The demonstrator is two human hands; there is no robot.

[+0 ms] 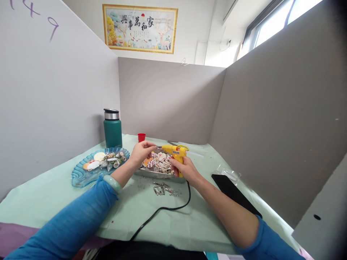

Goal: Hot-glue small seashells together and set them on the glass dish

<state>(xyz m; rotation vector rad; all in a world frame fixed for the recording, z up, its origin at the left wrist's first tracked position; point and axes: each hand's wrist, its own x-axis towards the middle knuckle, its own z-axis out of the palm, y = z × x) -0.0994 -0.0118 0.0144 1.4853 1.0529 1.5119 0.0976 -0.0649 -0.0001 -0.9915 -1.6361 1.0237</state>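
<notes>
My right hand (182,168) is wrapped round the grip of a yellow hot glue gun (173,150), its nozzle pointing left. Close to the nozzle tip, my left hand (143,152) has its thumb and fingers pinched together; whatever they hold is too small to make out. Below both hands lies a metal tray (151,174) filled with seashells (161,162), many with reddish markings. In front of the tray is a loose pile of small metal clips (164,189). The glue gun's black cord (162,208) curves down to the table's front edge.
At left, a blue shell-shaped dish (78,177) holds shells, with a green bottle (112,131) behind it. A red cup (141,137) stands at the back. On the right lie a black flat item (233,193) and clear plastic packaging (229,173). Grey partitions (170,97) enclose the table.
</notes>
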